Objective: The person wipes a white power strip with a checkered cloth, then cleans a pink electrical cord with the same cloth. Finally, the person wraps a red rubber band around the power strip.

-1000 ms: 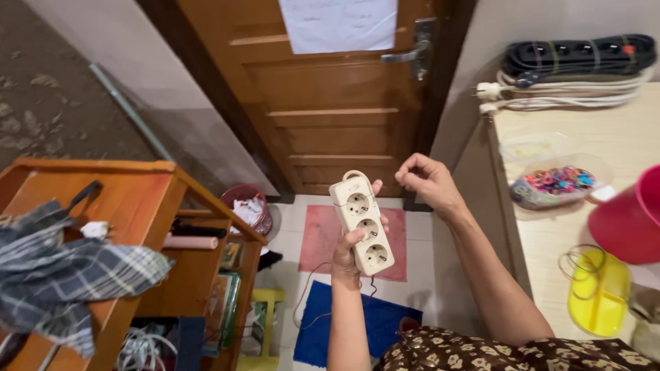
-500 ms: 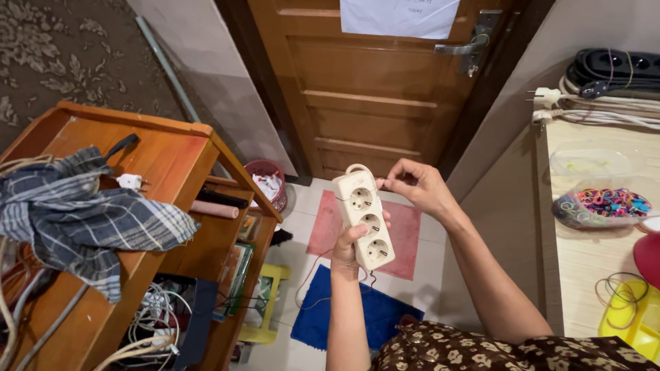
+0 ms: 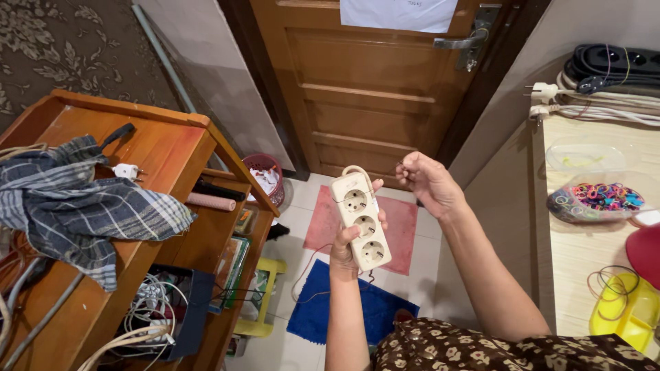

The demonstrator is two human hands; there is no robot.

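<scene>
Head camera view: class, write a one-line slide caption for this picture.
Left hand holds a cream three-socket power strip upright while the right hand pinches a thin wire beside its top, before a wooden door.

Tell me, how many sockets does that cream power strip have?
3, in a row down the power strip held upright in the left hand: top, middle, bottom.
</scene>
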